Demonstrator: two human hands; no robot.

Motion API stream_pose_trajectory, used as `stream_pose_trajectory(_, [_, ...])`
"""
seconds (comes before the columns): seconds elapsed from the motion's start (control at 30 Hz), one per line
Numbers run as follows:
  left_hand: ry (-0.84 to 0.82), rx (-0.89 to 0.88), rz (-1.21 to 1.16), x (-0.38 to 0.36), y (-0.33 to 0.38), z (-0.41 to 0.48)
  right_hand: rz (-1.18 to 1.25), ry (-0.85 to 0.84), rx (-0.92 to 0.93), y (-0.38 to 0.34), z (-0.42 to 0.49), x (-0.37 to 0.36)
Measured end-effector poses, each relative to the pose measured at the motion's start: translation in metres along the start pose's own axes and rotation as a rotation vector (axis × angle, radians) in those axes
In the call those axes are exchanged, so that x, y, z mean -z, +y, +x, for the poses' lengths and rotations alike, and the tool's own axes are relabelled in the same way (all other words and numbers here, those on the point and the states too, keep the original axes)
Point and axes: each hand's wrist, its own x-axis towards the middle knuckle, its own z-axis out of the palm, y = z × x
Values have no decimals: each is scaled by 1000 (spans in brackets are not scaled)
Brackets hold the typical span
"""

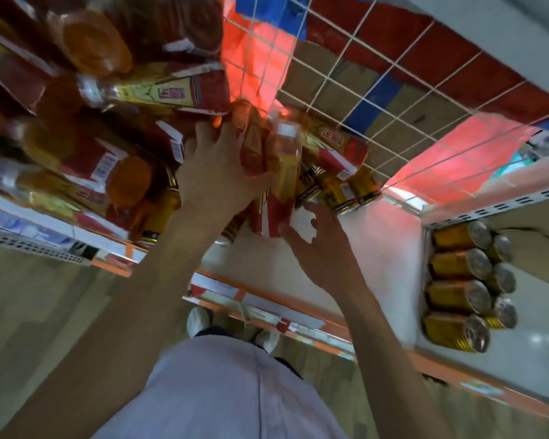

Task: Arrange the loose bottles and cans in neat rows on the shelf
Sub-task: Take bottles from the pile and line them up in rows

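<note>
- Head view: the left hand (217, 172) lies back-up against the heap. Its fingers reach over a red-labelled bottle (251, 147) and its thumb points toward the yellow bottle (286, 166). Blur hides whether they close on either, so the grip cannot be told.
- The right hand (319, 248) is spread wide and holds nothing. Its fingertips are just under the yellow bottle's base, above the bare shelf (377, 255).
- The yellow bottle stands tilted, wedged among its neighbours near the shelf's front. If the left hand tugs it free before the right one supports it, it could likely slip past the edge and fall to the floor.
- A toppled bottle (152, 93) lies across the top of the heap on the left. Pulling out anything beneath may send it rolling down onto the hands.
- The gold cans (333, 188) sit just behind the yellow bottle, near the wire grid (362, 77). A backward shove would probably knock them over.
- The ordered cans (457, 286) on the neighbouring shelf are well apart and look safe.
</note>
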Motion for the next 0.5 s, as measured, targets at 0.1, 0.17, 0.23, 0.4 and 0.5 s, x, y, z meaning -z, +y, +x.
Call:
stream_pose_trajectory(0.1, [-74, -9, 105, -6, 2, 14, 65, -27, -70, -10, 10, -12])
stream_pose_trajectory(0.17, [-100, -10, 148, -10, 4, 17, 77, -32, -94, -13, 18, -21])
stream_pose_trajectory(0.23, [-100, -23, 116, -15, 4, 16, 79, -10, -95, -16, 25, -30])
stream_pose_trajectory(0.4, [-78, -25, -116, -17, -5, 11, 111, 116, -79, -20, 38, -43])
stream_pose_trajectory(0.5, [-76, 3, -245, -12, -16, -2, 96, 129, -53, -12, 38, -38])
